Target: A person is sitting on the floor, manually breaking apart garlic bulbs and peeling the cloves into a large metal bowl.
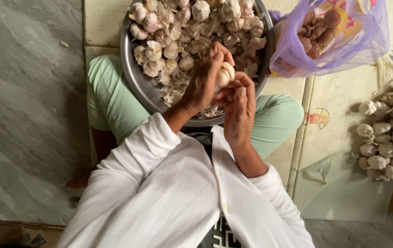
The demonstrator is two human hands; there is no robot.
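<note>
Sitting on the floor mat (334,183) with our legs crossed, we have the round metal bowl (134,78) resting on our lap, heaped with garlic bulbs and loose papery skins (178,92). At the mat's far right corner a purple plastic bag (343,50) holds more bulbs, and along its right edge lies a heap of whole garlic (389,133). Over the bowl's near rim, our left hand (203,85) and right hand (239,108) meet around one garlic bulb (226,73). Left fingers curl over its top and side; right fingers pinch it from below. We cannot tell which way its stem end points; its long axis looks tilted toward the bowl's far right rim.
</note>
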